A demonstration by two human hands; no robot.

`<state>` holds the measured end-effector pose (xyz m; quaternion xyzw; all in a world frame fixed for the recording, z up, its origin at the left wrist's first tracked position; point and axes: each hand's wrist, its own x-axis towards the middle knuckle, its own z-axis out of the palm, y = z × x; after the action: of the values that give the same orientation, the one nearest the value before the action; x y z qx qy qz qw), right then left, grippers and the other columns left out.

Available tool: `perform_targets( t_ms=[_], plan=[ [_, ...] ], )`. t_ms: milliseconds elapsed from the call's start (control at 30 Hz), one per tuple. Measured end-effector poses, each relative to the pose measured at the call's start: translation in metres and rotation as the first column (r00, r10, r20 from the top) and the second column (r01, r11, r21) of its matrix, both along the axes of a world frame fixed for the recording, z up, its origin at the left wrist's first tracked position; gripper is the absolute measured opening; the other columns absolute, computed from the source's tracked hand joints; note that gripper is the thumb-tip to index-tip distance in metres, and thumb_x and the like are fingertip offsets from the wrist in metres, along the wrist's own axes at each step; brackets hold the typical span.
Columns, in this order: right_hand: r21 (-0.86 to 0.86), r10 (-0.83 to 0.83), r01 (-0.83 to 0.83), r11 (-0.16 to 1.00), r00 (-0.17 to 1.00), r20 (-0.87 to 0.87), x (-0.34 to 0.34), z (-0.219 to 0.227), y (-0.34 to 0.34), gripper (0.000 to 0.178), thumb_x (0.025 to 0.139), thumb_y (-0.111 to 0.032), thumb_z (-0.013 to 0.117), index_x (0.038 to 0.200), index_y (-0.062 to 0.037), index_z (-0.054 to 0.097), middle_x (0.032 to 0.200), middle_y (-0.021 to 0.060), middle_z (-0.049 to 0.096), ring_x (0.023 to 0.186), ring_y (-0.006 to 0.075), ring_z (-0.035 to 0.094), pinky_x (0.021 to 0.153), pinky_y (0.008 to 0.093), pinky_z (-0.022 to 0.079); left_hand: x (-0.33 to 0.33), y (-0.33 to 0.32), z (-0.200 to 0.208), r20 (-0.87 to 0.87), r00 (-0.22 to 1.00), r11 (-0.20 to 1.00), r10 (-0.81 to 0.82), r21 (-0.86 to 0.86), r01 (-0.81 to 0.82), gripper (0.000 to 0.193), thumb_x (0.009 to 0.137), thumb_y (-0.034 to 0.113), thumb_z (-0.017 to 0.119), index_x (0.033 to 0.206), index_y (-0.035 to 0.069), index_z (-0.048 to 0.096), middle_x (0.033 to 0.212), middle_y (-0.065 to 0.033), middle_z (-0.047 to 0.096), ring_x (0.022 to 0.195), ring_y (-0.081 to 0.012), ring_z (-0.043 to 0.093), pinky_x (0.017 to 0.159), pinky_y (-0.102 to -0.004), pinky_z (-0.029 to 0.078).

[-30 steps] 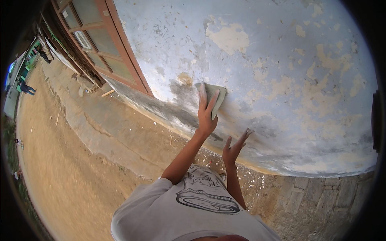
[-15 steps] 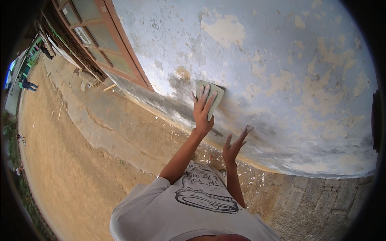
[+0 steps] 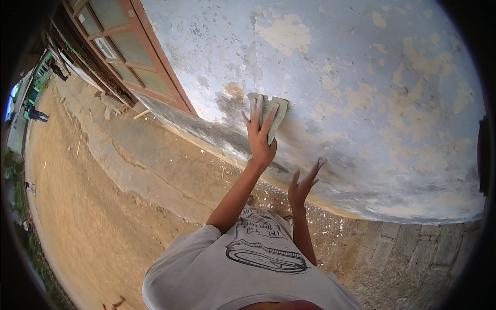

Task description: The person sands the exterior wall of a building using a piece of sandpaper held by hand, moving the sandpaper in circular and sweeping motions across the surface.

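A grey-green sheet of sandpaper [image 3: 278, 118] lies against the weathered wall [image 3: 351, 103], under the fingers of my left hand [image 3: 262, 142]. That hand presses the sheet to the plaster with fingers spread, and the paper buckles upward between them. Lower and to the right, my right hand [image 3: 300, 191] has its fingers stretched out with nothing in them. Its greyish fingertips are at the wall; whether they touch it I cannot tell. Around both hands the pale blue paint is smudged dark and worn through in patches.
A brown-framed window [image 3: 134, 57] is set in the wall at upper left. Pale flakes litter the dirt [image 3: 268, 195] along the wall's foot. Rough blocks [image 3: 408, 248] lie at lower right. Some people [image 3: 37, 114] are far off at the left.
My left hand has slid slightly up the wall with the sandpaper, which now buckles between the fingers. My right hand has hardly moved.
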<state>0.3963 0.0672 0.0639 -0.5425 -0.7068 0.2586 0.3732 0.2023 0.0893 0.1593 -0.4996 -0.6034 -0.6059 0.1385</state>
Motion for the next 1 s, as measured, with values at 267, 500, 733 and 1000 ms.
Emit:
perform_targets(
  t_ms=[267,500,733,1000],
  plan=[
    [0.006,-0.003,0.003,1.000,1.000,0.009,-0.001,-0.003,0.000,0.080,0.107,-0.033,0.048,0.169,-0.0114,0.003,0.175,0.0208,-0.001,0.161,0.0423,0.004,0.117,0.0779,0.001,-0.007,0.001,0.019,0.074,0.996,0.997,-0.054,0.065,0.049,0.090,0.070,-0.021,0.052,0.151,0.018,0.057,0.167,-0.0179,0.037,0.156,-0.0455,0.026,0.123,-0.0725,0.003],
    [0.021,-0.009,0.008,1.000,1.000,0.024,-0.002,-0.008,0.001,0.079,0.107,-0.034,0.048,0.169,-0.0116,0.003,0.176,0.0205,0.000,0.162,0.0418,0.004,0.118,0.0772,0.001,0.010,-0.011,-0.010,0.110,0.992,0.997,-0.068,-0.014,0.070,0.093,0.069,-0.021,0.050,0.152,0.019,0.055,0.166,-0.0156,0.037,0.156,-0.0437,0.028,0.121,-0.0747,-0.003],
    [0.027,-0.011,0.011,1.000,1.000,0.016,-0.004,-0.011,-0.001,0.081,0.107,-0.035,0.048,0.169,-0.0127,0.002,0.176,0.0201,-0.001,0.161,0.0424,0.006,0.118,0.0766,0.000,0.004,-0.012,0.019,0.106,0.994,0.999,-0.035,-0.022,0.037,0.084,0.071,-0.022,0.044,0.148,0.008,0.058,0.159,-0.0230,0.045,0.150,-0.0487,0.035,0.123,-0.0580,0.026],
    [0.043,-0.034,0.033,0.999,0.999,0.005,-0.008,-0.013,0.000,0.081,0.106,-0.036,0.051,0.170,-0.0151,0.005,0.177,0.0160,-0.001,0.161,0.0414,0.008,0.116,0.0798,0.004,0.016,-0.019,0.026,0.042,0.999,0.989,0.023,-0.148,-0.017,0.087,0.070,-0.021,0.045,0.148,0.014,0.059,0.160,-0.0191,0.042,0.153,-0.0454,0.029,0.126,-0.0583,0.019]
  ],
)
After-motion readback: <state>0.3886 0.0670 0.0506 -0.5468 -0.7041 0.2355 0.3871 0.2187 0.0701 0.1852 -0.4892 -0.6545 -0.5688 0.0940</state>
